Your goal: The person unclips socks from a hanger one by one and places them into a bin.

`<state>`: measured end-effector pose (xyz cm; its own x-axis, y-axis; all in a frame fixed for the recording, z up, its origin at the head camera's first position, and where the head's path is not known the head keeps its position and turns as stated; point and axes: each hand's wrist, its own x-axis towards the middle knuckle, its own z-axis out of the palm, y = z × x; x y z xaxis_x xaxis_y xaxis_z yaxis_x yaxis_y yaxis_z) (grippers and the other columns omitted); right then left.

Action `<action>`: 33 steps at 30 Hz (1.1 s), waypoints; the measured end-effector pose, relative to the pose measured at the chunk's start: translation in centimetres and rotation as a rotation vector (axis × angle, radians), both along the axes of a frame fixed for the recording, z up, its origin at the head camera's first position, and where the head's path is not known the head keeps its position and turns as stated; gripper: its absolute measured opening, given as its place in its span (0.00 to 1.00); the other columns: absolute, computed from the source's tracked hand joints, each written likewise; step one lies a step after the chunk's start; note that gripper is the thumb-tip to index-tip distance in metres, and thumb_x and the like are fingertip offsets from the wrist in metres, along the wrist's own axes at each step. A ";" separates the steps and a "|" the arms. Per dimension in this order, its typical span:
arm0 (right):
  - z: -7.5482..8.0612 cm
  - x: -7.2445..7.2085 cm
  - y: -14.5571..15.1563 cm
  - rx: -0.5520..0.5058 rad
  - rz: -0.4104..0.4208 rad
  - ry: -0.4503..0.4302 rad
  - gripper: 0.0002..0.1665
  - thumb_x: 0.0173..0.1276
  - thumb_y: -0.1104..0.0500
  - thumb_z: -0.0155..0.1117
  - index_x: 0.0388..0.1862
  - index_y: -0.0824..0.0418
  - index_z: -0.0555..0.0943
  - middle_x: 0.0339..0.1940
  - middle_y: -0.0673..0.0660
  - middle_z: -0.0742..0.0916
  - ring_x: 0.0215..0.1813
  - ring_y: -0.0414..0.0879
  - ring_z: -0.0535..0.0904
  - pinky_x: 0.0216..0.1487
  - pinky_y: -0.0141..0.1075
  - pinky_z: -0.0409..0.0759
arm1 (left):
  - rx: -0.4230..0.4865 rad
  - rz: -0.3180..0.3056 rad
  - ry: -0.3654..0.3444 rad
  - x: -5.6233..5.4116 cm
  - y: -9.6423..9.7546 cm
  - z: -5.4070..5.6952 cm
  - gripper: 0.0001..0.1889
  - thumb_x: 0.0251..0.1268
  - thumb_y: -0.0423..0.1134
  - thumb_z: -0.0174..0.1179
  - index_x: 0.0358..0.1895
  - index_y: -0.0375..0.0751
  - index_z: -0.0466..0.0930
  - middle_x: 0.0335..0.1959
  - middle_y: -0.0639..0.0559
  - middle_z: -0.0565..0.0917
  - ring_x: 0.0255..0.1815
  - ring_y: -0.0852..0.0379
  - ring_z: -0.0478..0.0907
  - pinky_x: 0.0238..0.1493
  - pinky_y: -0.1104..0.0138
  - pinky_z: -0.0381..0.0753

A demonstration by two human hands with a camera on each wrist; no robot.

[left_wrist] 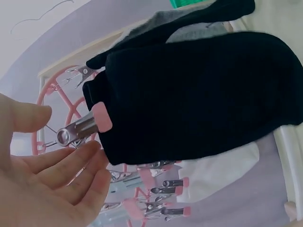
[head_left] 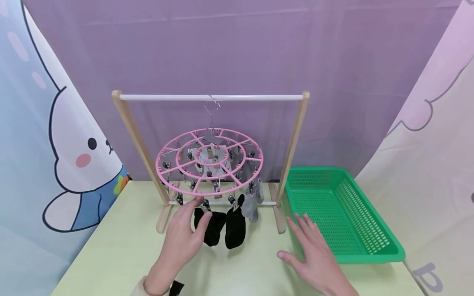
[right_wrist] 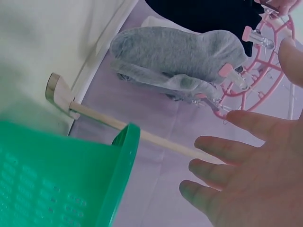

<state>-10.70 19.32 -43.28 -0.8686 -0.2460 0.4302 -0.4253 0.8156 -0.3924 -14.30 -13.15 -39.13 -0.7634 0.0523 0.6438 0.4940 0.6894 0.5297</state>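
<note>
A pink round clip hanger (head_left: 157,161) hangs by its hook from the white bar of a small wooden stand. Two black socks (head_left: 235,232) dangle from clips at its front, with grey socks (right_wrist: 175,52) clipped to their right. My left hand (head_left: 184,234) is at the front rim, beside the left black sock (left_wrist: 199,99). In the left wrist view, its thumb and fingers lie apart around the metal clip (left_wrist: 78,131) with pink tips that holds this sock. My right hand (head_left: 314,261) holds nothing, its fingers spread in front of the basket's near left side.
The green plastic basket (head_left: 370,258) stands on the pale table (head_left: 111,246) at the right, beside the stand's right foot (head_left: 277,213). A white sock (left_wrist: 218,175) hangs behind the black one. Several metal clips dangle under the hanger. A purple curtain (head_left: 237,49) is behind.
</note>
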 end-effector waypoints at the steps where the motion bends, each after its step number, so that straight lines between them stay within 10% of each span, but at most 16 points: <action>1: 0.1 0.0 -0.1 -0.009 0.002 -0.008 0.49 0.65 0.38 0.70 0.79 0.55 0.65 0.78 0.63 0.67 0.79 0.67 0.55 0.80 0.39 0.34 | 0.009 -0.003 -0.004 -0.1 0.0 0.0 0.22 0.67 0.36 0.68 0.61 0.31 0.79 0.55 0.41 0.85 0.59 0.41 0.80 0.59 0.47 0.77; 8: 0.7 0.0 -0.9 -0.064 0.011 -0.049 0.45 0.67 0.40 0.70 0.78 0.55 0.67 0.78 0.60 0.68 0.79 0.66 0.57 0.67 0.72 0.61 | 0.051 -0.022 -0.009 -0.4 0.2 0.1 0.16 0.64 0.29 0.68 0.55 0.33 0.82 0.45 0.46 0.85 0.49 0.49 0.81 0.51 0.51 0.81; 33: 2.9 -0.9 -5.7 -0.304 0.178 -0.062 0.33 0.70 0.49 0.70 0.73 0.48 0.74 0.69 0.46 0.79 0.70 0.49 0.74 0.63 0.56 0.77 | 0.314 -0.187 -0.256 -0.7 1.7 1.6 0.14 0.68 0.33 0.67 0.54 0.35 0.83 0.38 0.55 0.84 0.37 0.59 0.81 0.40 0.65 0.84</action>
<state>-11.61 13.59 -40.37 -0.8503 -0.2646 0.4549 -0.5181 0.5726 -0.6353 -15.04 -11.44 -37.54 -0.8964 0.0365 0.4417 0.4202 0.3868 0.8209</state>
